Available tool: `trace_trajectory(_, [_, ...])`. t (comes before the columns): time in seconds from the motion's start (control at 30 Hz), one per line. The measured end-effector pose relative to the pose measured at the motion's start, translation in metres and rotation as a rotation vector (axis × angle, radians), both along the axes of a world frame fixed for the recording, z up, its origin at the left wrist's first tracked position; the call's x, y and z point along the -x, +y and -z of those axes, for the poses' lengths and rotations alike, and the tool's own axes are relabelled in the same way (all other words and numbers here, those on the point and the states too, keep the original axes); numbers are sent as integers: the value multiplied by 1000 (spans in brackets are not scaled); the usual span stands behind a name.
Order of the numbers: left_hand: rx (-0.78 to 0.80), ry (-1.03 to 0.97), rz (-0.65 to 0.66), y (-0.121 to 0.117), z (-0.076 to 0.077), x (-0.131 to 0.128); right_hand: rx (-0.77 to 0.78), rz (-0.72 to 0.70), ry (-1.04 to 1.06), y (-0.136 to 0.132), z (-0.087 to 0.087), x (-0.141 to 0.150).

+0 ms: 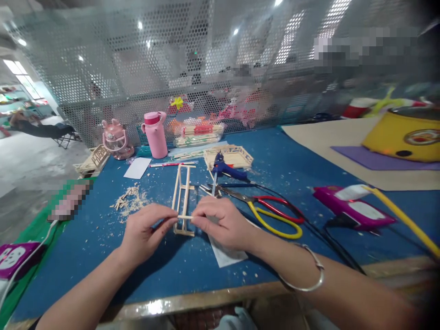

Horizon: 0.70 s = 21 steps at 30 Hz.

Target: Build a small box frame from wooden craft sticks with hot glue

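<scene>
Both of my hands pinch one short thin wooden stick (184, 217), held level just above the blue table mat (275, 160). My left hand (146, 231) grips its left end, my right hand (220, 220) its right end. The stick lies across the near end of a small ladder-like frame of wooden sticks (183, 192) that lies flat on the mat. A silver bangle (305, 275) circles my right wrist. A white paper scrap (225, 254) lies under my right hand.
Scissors with red and yellow handles (271, 211) and a blue glue gun (228, 170) lie right of the frame. Wood chips (129, 199) lie to the left. A pink bottle (155, 134), a pink cup (115, 137), stick packs (199, 133), a purple device (354, 211) and a mesh screen (172, 68) surround.
</scene>
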<state>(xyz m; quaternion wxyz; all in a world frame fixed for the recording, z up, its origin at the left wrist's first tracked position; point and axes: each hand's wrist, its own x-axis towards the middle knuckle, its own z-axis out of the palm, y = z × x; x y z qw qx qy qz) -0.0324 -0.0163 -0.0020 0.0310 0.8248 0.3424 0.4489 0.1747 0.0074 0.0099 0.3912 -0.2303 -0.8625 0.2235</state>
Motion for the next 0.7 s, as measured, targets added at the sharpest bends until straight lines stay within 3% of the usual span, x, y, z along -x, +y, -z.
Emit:
trace_trajectory(0.1, [32,14,6,1,-1,1,10,-40,18,3,3,-2])
trace_trajectory(0.23, [63,4,32,2,-3,2,118,64,102,11,6,-4])
trace_trajectory(0.43, [81,-19,84,2,-5,1,-6,-82,-22,21,4,5])
trace_trajectory(0.7, [89,-37,87,0,-5,-1,-12,-84,-30,23,7,5])
